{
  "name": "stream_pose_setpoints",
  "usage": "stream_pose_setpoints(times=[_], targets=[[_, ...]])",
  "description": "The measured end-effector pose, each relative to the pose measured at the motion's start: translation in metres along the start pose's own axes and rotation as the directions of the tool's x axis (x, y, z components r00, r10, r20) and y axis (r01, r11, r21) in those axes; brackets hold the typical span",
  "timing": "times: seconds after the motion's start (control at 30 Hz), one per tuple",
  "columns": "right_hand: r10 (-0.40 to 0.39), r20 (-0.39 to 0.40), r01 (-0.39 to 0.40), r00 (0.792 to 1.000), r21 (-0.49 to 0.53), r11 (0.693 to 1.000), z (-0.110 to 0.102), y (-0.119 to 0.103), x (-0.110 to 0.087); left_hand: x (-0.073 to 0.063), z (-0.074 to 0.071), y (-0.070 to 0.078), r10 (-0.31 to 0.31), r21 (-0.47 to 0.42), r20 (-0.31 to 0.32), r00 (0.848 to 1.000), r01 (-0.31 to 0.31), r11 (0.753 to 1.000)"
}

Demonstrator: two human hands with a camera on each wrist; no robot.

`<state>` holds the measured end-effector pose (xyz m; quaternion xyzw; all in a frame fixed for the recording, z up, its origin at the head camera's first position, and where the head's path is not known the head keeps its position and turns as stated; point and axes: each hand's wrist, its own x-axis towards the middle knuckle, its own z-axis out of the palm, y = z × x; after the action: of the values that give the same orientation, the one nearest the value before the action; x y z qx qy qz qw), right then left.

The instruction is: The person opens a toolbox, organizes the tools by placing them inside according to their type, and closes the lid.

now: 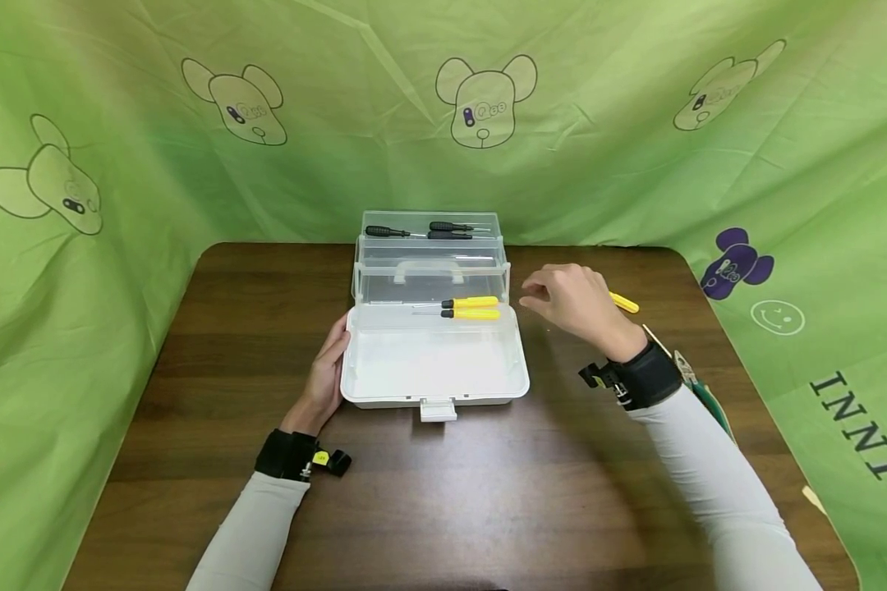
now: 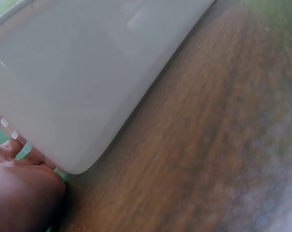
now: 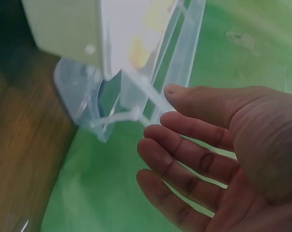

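Toolbox (image 1: 434, 361): open at mid-table, tiers folded back, two yellow screwdrivers (image 1: 471, 308) lying left-to-right along the tray's far edge
Left hand (image 1: 328, 379): resting flat against the box's left wall, fingers straight, holding nothing
Right hand (image 1: 572, 300): empty, fingers loosely spread, hovering just right of the box; the nearer hand to the screwdrivers
Loose screwdriver (image 1: 624, 303): on the table behind the right hand

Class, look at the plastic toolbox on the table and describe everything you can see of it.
The toolbox is translucent whitish plastic, standing open on the brown wooden table, its tiers spread stepwise. A latch tab juts from its front edge. Two yellow-handled screwdrivers lie in the middle tier; three black-handled screwdrivers lie in the rear clear tray. The left hand rests against its left side; the right hand hovers beside it, not touching.
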<state>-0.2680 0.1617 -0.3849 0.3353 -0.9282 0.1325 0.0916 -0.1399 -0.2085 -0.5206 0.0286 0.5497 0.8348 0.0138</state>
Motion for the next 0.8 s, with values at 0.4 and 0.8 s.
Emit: stream_pose_setpoints(times=[0.4, 0.8], targets=[[0.039, 0.009, -0.038, 0.999, -0.016, 0.999, -0.005, 0.033, -0.013, -0.001, 0.000, 0.000, -0.004, -0.005, -0.005, 1.000, 0.004, 1.000], [0.122, 0.068, -0.120, 0.990, -0.024, 0.992, -0.005, 0.073, -0.024, -0.001, 0.002, 0.002, -0.013, -0.008, -0.007, 1.000, 0.013, 1.000]])
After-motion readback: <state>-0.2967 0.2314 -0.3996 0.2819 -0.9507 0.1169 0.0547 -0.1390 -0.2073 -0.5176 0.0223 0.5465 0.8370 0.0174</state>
